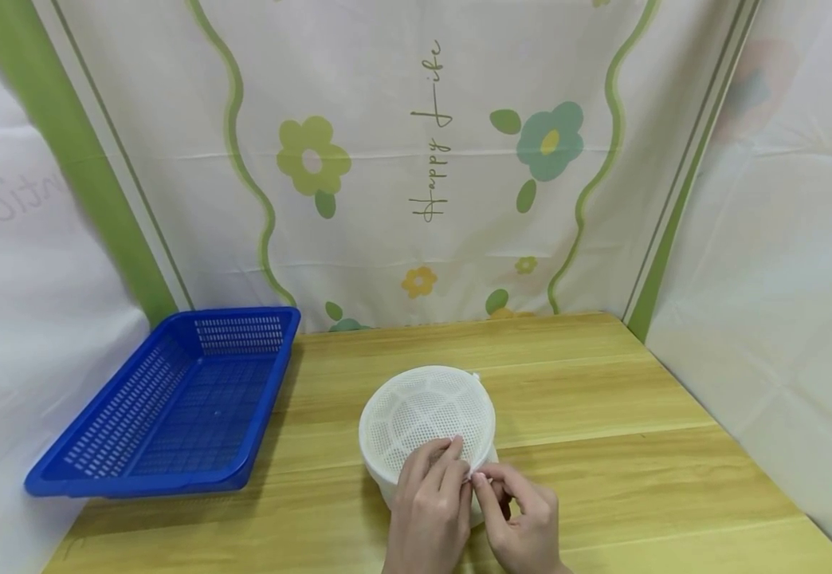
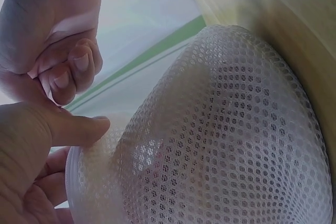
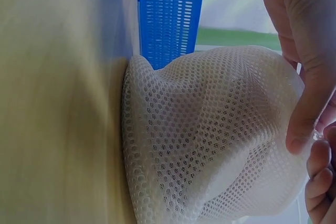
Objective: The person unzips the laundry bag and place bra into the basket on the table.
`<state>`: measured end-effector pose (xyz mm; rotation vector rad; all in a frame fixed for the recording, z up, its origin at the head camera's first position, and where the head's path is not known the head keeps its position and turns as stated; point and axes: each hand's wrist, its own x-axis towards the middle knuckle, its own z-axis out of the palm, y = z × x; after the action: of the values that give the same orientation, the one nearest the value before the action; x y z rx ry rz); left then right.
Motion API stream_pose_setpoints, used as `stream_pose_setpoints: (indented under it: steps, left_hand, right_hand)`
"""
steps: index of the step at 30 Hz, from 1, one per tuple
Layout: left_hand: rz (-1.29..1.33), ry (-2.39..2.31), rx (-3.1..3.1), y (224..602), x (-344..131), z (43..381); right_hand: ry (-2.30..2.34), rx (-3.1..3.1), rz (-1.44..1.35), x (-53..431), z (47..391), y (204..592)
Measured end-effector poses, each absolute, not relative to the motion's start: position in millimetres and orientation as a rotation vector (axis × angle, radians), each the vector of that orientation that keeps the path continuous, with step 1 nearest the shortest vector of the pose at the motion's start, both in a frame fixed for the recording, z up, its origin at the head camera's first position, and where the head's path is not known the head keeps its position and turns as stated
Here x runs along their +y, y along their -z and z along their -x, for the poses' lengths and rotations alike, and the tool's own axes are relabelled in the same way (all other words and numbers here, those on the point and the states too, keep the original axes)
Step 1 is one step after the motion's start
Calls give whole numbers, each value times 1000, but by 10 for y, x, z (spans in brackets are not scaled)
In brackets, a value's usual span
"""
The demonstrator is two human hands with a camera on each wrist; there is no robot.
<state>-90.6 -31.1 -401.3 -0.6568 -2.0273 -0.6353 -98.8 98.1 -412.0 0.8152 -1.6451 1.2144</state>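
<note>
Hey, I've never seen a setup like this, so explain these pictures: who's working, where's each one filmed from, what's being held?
No machine here: these are a person's two bare hands. The wide picture comes from a camera worn on the head, looking forward and down. The two sideways-tilted ones come from cameras worn on the left and right wrists. On the yellowish wood-grain table stand a blue rectangular plastic basket, toward the left, and a round white mesh bag in the middle. The left hand holds the bag's edge, thumb on one side and fingers on the other. The right hand pinches at the edge right beside it, though whatever is between its fingertips is too small to make out.
</note>
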Motion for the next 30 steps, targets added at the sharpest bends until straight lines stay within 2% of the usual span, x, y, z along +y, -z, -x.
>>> stream_pose_setpoints:
  steps: [30]
  left_hand:
    - [657,579,-1962,4020,-344,928]
  right_hand:
    - [-1161,-1764,-588,1026,977,4085]
